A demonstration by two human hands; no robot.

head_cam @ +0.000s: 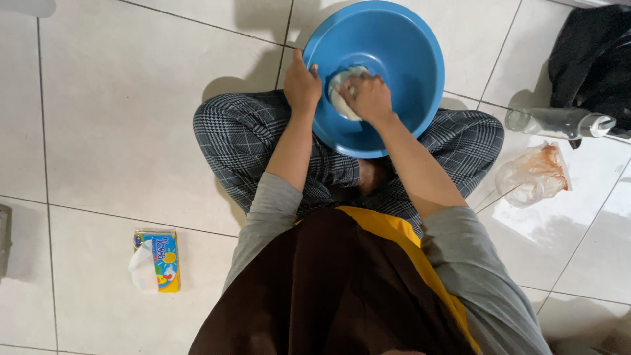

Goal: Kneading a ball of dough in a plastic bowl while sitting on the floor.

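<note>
I sit cross-legged on a tiled floor with a round blue plastic basin (401,46) tilted against my legs. My left hand (301,84) grips the basin's left rim, thumb over the edge. My right hand (368,98) is inside the basin, closed on a crumpled white tissue (340,84) and pressing it against the inner wall. Grey sleeves, plaid trousers and a brown and yellow garment fill the lower middle of the view.
A tissue pack (158,260) with a white sheet sticking out lies on the floor at lower left. At right are a clear bottle (559,122) lying on its side, a crumpled plastic bag (534,175) with thin sticks, and a black bag (595,56).
</note>
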